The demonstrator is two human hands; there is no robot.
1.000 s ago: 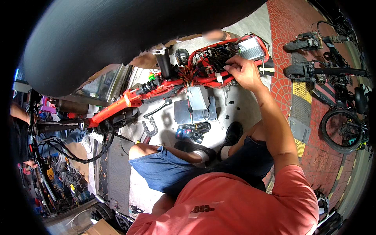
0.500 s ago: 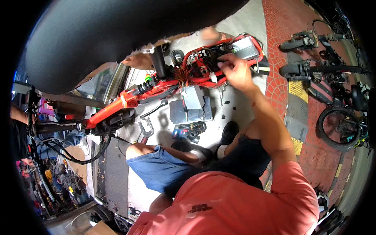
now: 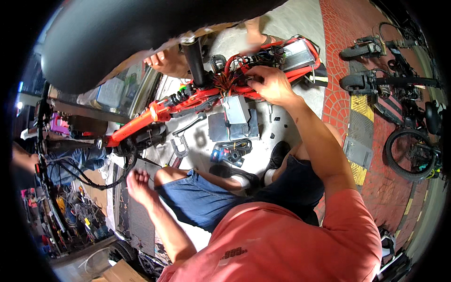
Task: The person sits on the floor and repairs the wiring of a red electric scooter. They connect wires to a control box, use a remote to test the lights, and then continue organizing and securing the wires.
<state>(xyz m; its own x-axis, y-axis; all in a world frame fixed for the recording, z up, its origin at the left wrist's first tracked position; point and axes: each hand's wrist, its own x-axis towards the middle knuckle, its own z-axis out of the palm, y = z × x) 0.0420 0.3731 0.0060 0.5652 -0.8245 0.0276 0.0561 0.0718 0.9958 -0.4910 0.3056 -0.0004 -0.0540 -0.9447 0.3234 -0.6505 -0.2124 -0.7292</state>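
Note:
A red electric bike or scooter frame (image 3: 131, 127) lies across in front of me, its middle bay packed with a tangle of wires (image 3: 226, 81). Over this bay is my right hand (image 3: 273, 85), fingers bent and pinched at the dark wiring; the fingertips are partly hidden. My left hand (image 3: 140, 188) is raised beside my left knee, away from the frame, with its fingers curled together; what they hold, if anything, is too small to tell. A silver finned box (image 3: 298, 55) sits in the frame's right end. A grey box (image 3: 236, 109) hangs by the wires above a dark flat panel (image 3: 218, 129).
A black seat (image 3: 141, 37) on its post looms overhead. On the floor lie a U-shaped metal part (image 3: 179, 146), a coiled black cable (image 3: 242, 146) and small black bits. Another person's sandalled foot (image 3: 253, 38) is behind the frame. Parked scooters (image 3: 361, 83) and a wheel (image 3: 408, 155) stand right.
My left hand has come up into view beside my left knee. My right hand has shifted left along the wiring. The view has moved slightly, and the other person's foot shows more.

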